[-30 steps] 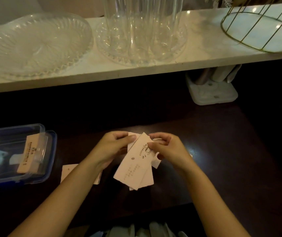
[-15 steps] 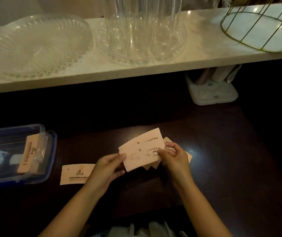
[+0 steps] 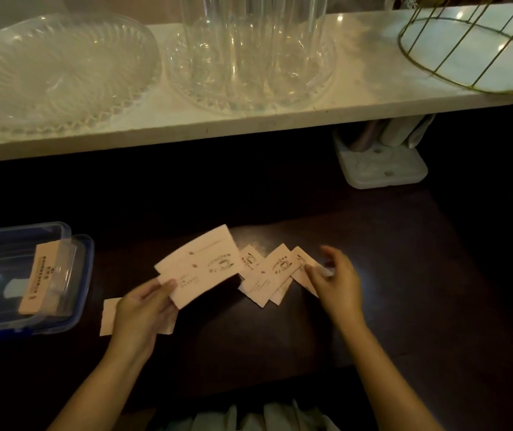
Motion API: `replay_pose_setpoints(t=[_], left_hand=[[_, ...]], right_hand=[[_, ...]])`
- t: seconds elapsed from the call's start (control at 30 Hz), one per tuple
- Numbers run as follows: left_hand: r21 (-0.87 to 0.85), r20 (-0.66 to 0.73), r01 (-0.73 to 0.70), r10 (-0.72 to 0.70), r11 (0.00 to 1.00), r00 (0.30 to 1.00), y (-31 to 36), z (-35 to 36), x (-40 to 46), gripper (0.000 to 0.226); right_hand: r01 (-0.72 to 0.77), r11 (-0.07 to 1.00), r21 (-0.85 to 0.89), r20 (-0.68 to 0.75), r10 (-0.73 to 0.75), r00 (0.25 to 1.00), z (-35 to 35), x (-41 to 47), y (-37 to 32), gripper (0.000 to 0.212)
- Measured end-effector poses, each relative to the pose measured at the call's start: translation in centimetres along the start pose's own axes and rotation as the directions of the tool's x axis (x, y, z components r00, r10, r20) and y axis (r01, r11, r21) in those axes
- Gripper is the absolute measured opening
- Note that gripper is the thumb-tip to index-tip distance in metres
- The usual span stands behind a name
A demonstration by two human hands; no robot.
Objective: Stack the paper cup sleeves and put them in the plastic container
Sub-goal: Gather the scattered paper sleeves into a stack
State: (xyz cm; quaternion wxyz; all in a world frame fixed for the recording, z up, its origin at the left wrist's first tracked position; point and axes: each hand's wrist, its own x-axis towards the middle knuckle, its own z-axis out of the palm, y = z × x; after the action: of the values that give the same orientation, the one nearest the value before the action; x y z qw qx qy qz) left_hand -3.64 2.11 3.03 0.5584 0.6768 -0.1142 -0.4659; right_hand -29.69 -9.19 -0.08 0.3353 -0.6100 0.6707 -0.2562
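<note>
A: What is the left hand holding?

B: One flat, pale pink paper cup sleeve with brown print, pinched at its lower left corner between thumb and fingers. It is lifted and tilted, just left of centre in the frame.

A: And the right hand?

B: It sits right of centre, blurred, fingers curled onto the right end of a fanned row of pink sleeves lying overlapped on the dark wooden desk. Whether it pinches the end sleeve or only touches it, I cannot tell.

A: Any other sleeves?

B: One more pink sleeve lies flat on the desk, mostly hidden under the left hand. Another pink sleeve lies in the clear plastic container with a blue rim at the left edge of the frame.

A: What is along the top?

B: A pale stone shelf carrying a cut-glass oval dish at the upper left, a round glass tray with tall clear vessels in the middle, and a gold wire basket at the upper right. Below the shelf on the right stands a white plastic holder.
</note>
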Motion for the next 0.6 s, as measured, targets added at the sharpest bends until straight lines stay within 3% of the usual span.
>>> replay_pose_setpoints(t=[0.1,0.2,0.27,0.43,0.53,0.6], left_hand=[[-0.02,-0.048,-0.031,0.03,0.999,0.998,0.1,-1.3,0.5,0.015],[-0.044,-0.038,-0.028,0.026,0.999,0.999,-0.1,-1.2,0.4,0.015],[-0.038,-0.031,-0.028,0.027,0.999,0.999,-0.2,-1.0,0.3,0.015],[-0.033,-0.046,-0.03,0.028,0.999,0.999,-0.3,-0.8,-0.1,0.014],[-0.037,-0.077,-0.01,0.007,0.999,0.997,-0.6,-0.5,-0.2,0.013],[-0.031,-0.094,-0.007,0.004,0.999,0.996,-0.8,-0.2,-0.2,0.013]], right_hand=[[0.235,0.92,-0.313,0.145,-0.198,0.969,1.2,1.4,-0.4,0.06],[0.387,0.753,-0.533,0.249,-0.297,0.922,4.4,0.7,-1.7,0.074],[0.359,0.712,-0.604,0.238,-0.268,0.933,5.7,0.3,-1.8,0.087],[0.264,0.749,-0.608,0.223,-0.159,0.962,6.0,0.4,-1.0,0.115],[0.256,0.818,-0.514,0.149,-0.209,0.966,5.1,0.2,-1.7,0.091],[0.186,0.959,-0.215,0.094,-0.169,0.981,3.5,0.4,-2.1,0.051]])
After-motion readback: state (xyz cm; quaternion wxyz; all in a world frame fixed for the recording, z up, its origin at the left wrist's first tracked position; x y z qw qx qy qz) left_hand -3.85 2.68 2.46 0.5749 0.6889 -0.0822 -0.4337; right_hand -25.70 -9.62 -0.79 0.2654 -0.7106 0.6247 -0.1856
